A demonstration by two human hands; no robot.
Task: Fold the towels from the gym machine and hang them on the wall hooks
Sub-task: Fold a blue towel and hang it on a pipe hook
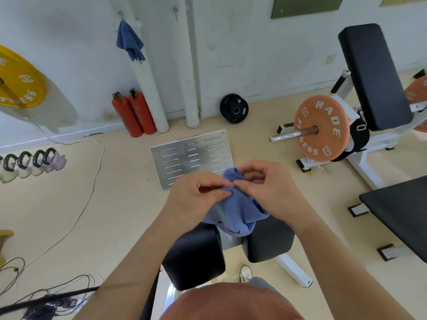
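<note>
Bunching towel (233, 209), its edges hidden

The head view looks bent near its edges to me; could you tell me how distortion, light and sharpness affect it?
Head view: wide-angle bending curves the white wall pipe and bows the floor line; even soft light, faint shadows; the towel in both hands, left hand and right hand, is fairly sharp.

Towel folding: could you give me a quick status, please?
Both hands, left and right, pinching blue towel. One towel hung. Second hook free.
</note>
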